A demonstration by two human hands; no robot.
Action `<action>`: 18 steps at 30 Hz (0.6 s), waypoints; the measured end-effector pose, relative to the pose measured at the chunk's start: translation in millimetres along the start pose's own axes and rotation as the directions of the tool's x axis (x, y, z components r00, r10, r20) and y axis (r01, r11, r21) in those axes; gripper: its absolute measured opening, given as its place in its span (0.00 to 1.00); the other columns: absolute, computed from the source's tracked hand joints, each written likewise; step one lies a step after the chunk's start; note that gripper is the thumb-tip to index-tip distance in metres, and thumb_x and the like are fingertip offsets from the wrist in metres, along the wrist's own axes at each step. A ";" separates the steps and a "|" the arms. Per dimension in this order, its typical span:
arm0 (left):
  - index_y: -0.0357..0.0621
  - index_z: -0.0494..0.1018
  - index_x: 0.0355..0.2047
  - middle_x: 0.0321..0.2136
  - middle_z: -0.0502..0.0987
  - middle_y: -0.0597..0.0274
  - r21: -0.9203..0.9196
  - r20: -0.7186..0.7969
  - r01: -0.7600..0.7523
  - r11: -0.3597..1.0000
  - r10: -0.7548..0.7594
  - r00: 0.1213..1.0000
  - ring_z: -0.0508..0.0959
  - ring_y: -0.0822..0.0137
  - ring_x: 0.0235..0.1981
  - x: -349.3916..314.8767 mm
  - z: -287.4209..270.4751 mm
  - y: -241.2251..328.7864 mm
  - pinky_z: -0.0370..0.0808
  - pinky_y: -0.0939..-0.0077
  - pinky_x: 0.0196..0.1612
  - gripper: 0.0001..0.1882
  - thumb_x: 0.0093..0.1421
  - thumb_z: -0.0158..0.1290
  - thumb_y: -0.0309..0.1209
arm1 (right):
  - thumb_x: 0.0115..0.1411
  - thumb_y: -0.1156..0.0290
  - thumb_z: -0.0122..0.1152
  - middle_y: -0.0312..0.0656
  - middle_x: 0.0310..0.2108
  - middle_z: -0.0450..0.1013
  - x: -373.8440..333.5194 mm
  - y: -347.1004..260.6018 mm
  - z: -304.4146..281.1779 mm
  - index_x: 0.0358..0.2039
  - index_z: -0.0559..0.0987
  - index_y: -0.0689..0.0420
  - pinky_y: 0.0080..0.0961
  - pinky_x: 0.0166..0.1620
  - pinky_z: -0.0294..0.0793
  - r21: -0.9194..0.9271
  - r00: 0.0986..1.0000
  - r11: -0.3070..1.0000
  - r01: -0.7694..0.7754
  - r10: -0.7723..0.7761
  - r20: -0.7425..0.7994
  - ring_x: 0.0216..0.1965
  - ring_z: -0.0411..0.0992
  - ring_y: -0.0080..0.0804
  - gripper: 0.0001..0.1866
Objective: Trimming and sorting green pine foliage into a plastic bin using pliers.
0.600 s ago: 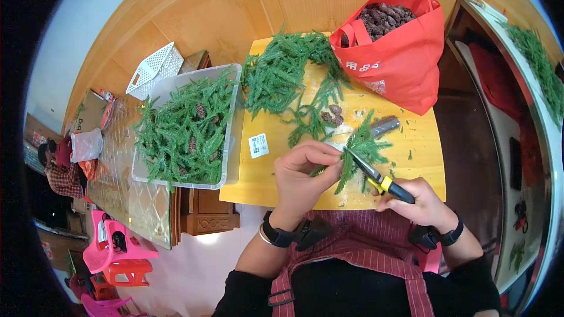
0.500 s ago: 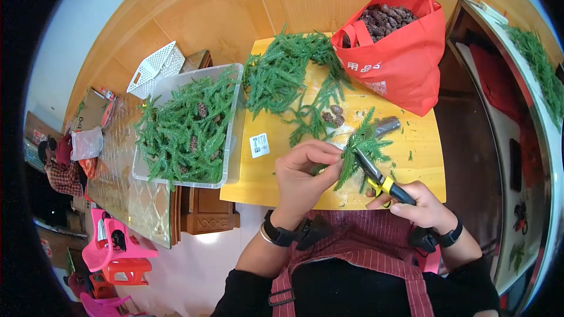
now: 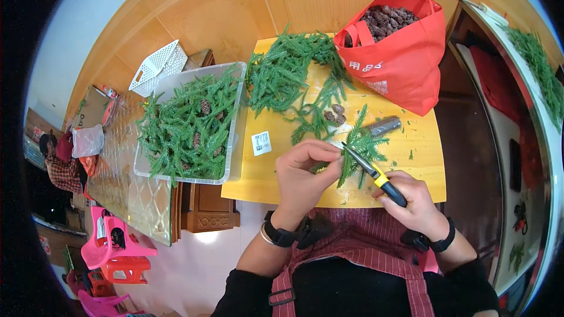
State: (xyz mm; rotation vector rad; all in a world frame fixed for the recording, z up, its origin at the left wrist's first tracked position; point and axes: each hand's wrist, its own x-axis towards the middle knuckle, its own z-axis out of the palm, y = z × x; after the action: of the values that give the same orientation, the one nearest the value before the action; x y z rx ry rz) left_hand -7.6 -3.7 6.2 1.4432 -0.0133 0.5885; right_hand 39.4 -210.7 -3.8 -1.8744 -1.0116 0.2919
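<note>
Over the front of the yellow board (image 3: 261,179), my left hand (image 3: 308,173) pinches the base of a green pine sprig (image 3: 352,158). My right hand (image 3: 414,199) is closed around the black and yellow handles of a pair of pliers (image 3: 376,173). The pliers' jaws reach the stem close to my left fingertips; whether they grip it I cannot make out. Just beyond the sprig lie a few small pine cones (image 3: 335,116) and a dark bundle (image 3: 385,126) that looks like thin wire.
A clear plastic bin (image 3: 235,141) of green sprigs with pine cones stands to the left. Loose greenery (image 3: 279,76) covers the board's far side. A red bag (image 3: 399,70) full of pine cones sits at the back right. A white basket (image 3: 157,69) is behind the bin.
The pliers have swung left and upward, so their tips now meet the stem at my left fingers. My right hand has shifted slightly left; my left hand stays nearly still.
</note>
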 end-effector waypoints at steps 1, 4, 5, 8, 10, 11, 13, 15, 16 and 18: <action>0.33 0.72 0.24 0.29 0.74 0.58 -0.023 0.001 0.037 0.999 -0.037 0.999 0.74 0.73 0.31 0.4 -0.2 -0.4 0.73 0.81 0.35 0.05 0.45 0.53 0.13 | 0.47 0.76 0.56 0.50 0.26 0.71 -0.6 0.1 1.3 0.25 0.74 0.64 0.31 0.38 0.69 -0.083 0.998 0.996 0.017 -0.021 -0.053 0.34 0.70 0.43 0.05; 0.33 0.72 0.24 0.28 0.74 0.58 -0.069 -0.007 0.084 0.994 -0.085 0.996 0.74 0.73 0.30 0.3 -1.1 -4.3 0.73 0.82 0.34 0.04 0.46 0.53 0.14 | 0.46 0.78 0.57 0.50 0.23 0.69 0.0 -1.3 5.5 0.22 0.73 0.65 0.30 0.33 0.69 -0.170 0.990 0.985 0.028 -0.050 -0.128 0.29 0.70 0.45 0.04; 0.33 0.72 0.24 0.27 0.74 0.59 -0.093 -0.016 0.095 0.991 -0.097 0.995 0.74 0.74 0.30 0.3 -1.6 -5.5 0.73 0.82 0.33 0.04 0.46 0.54 0.15 | 0.45 0.78 0.57 0.50 0.22 0.69 0.6 -1.6 6.8 0.22 0.72 0.65 0.30 0.30 0.69 -0.173 0.987 0.984 0.026 -0.053 -0.151 0.26 0.70 0.45 0.04; 0.33 0.72 0.24 0.27 0.74 0.60 -0.217 -0.007 0.195 0.957 -0.201 0.980 0.74 0.74 0.29 0.8 -3.9 -7.0 0.72 0.83 0.32 0.04 0.47 0.54 0.16 | 0.45 0.78 0.57 0.49 0.20 0.68 0.7 0.9 10.0 0.22 0.72 0.66 0.28 0.28 0.67 -0.195 0.991 0.980 -0.022 -0.004 -0.135 0.24 0.69 0.43 0.05; 0.34 0.72 0.24 0.27 0.74 0.60 -0.247 -0.008 0.221 0.943 -0.230 0.973 0.74 0.74 0.29 0.6 -5.7 -8.5 0.72 0.83 0.32 0.04 0.47 0.55 0.16 | 0.47 0.78 0.56 0.48 0.20 0.68 1.7 0.0 10.7 0.22 0.72 0.65 0.26 0.28 0.68 -0.156 0.993 0.986 -0.063 0.046 -0.109 0.23 0.69 0.40 0.04; 0.34 0.72 0.24 0.27 0.74 0.61 -0.276 -0.007 0.247 0.929 -0.258 0.966 0.73 0.74 0.29 0.4 -6.8 -8.8 0.71 0.83 0.33 0.04 0.47 0.55 0.17 | 0.50 0.78 0.54 0.46 0.20 0.69 2.5 -0.7 10.9 0.22 0.72 0.65 0.25 0.29 0.68 -0.117 0.992 0.988 -0.105 0.096 -0.083 0.23 0.69 0.37 0.04; 0.34 0.71 0.26 0.29 0.73 0.62 -0.213 0.031 0.239 0.947 -0.238 0.971 0.73 0.75 0.30 2.3 -8.4 -5.8 0.71 0.84 0.34 0.05 0.47 0.54 0.16 | 0.52 0.76 0.52 0.44 0.20 0.69 2.6 -0.5 6.6 0.22 0.72 0.64 0.24 0.31 0.68 0.190 0.964 0.945 -0.266 0.256 0.075 0.25 0.70 0.34 0.05; 0.35 0.71 0.29 0.30 0.73 0.62 -0.148 0.069 0.226 0.963 -0.218 0.974 0.73 0.75 0.32 4.0 -13.6 -5.1 0.71 0.85 0.35 0.07 0.48 0.54 0.16 | 0.59 0.71 0.48 0.36 0.21 0.71 -0.3 8.0 2.9 0.28 0.75 0.63 0.18 0.33 0.68 0.556 0.914 0.731 -0.395 0.255 0.315 0.26 0.69 0.23 0.10; 0.36 0.70 0.34 0.34 0.72 0.62 -0.116 0.124 0.212 0.970 -0.198 0.972 0.72 0.74 0.36 4.7 -18.4 -6.6 0.70 0.83 0.38 0.09 0.51 0.51 0.19 | 0.59 0.71 0.48 0.36 0.21 0.71 -0.9 11.4 2.4 0.28 0.75 0.63 0.18 0.33 0.68 0.555 0.914 0.732 -0.394 0.251 0.318 0.26 0.69 0.23 0.10; 0.37 0.68 0.40 0.38 0.71 0.61 -0.087 0.178 0.196 0.977 -0.179 0.968 0.70 0.73 0.40 7.2 -20.9 -6.9 0.68 0.81 0.42 0.11 0.55 0.49 0.23 | 0.60 0.68 0.46 0.41 0.22 0.71 -1.1 15.0 1.2 0.33 0.73 0.65 0.20 0.37 0.68 0.739 0.907 0.534 -0.410 0.150 0.394 0.32 0.70 0.28 0.13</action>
State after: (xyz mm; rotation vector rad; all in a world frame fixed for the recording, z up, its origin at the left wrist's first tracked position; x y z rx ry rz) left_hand -5.8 18.2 -0.8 1.3717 -0.0403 0.3044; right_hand 45.8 -213.8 -17.0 -1.1139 -0.5543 1.0721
